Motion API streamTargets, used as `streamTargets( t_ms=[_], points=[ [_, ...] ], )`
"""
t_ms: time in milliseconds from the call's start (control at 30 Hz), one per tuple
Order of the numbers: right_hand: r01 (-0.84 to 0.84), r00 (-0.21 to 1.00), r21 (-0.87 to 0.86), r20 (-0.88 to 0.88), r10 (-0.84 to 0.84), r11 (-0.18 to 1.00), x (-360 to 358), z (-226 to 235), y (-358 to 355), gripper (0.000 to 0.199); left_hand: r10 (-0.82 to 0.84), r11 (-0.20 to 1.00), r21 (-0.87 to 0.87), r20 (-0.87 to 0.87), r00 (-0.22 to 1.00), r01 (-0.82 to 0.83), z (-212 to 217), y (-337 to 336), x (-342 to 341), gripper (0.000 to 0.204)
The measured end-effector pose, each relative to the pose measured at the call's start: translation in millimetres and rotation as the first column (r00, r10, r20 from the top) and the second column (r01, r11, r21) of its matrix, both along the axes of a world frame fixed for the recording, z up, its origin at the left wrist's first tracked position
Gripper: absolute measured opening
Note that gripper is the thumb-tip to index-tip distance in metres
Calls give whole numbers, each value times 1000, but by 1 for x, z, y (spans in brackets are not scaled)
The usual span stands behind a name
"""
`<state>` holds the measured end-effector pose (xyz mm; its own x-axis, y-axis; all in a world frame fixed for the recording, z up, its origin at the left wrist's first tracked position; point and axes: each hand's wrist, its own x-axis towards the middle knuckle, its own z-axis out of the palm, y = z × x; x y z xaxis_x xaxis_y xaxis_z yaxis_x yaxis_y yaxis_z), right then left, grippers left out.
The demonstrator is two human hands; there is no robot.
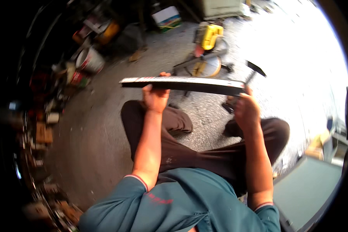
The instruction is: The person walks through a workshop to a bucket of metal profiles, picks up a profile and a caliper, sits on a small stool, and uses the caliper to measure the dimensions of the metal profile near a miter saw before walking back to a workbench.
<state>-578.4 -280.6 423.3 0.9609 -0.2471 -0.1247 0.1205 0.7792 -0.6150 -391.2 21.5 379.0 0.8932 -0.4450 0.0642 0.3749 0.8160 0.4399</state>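
Note:
A long, thin bar-like piece (197, 86), dark along its front and white with red and black print along its top edge, is held up level above my knees. My left hand (156, 98) grips it left of the middle, thumb in front and fingertips over the top edge. At its right end is my right hand (246, 108), closed around a hammer-like tool (256, 69) with a black head that rises beyond the bar. A dark end of this tool shows below the bar, left of the hand. My right fingers are partly hidden, so their hold on the bar is unclear.
Beyond the bar stands a machine with a yellow body (212, 36) and a round disc (207, 66). A white bucket (89, 60) and piled clutter line the left side. A grey-green panel (309, 189) lies at lower right. A pale cabinet (222, 8) stands at the back.

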Motion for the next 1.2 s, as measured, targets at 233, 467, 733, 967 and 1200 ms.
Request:
streamTargets(
  t_ms=[233,467,733,967,1200],
  points=[
    [99,972,83,-221,-78,992,6,-24,0,28,-133,969,243,385,913,39,58,6,-9,48],
    [57,860,33,-509,-33,998,-3,-97,-27,24,-277,838,539,559,781,-89,83,-15,-40,48],
    [170,791,-53,-588,-168,984,3,-97,-22,23,-319,776,570,724,611,-271,83,-28,-62,50],
    [79,758,-109,-639,-131,991,-2,-113,-25,24,-301,728,596,722,623,-339,87,-20,-77,58],
    [45,676,-218,-712,-191,975,-1,-131,-61,21,-204,698,628,636,744,-345,61,-28,-80,44]
  ],
)
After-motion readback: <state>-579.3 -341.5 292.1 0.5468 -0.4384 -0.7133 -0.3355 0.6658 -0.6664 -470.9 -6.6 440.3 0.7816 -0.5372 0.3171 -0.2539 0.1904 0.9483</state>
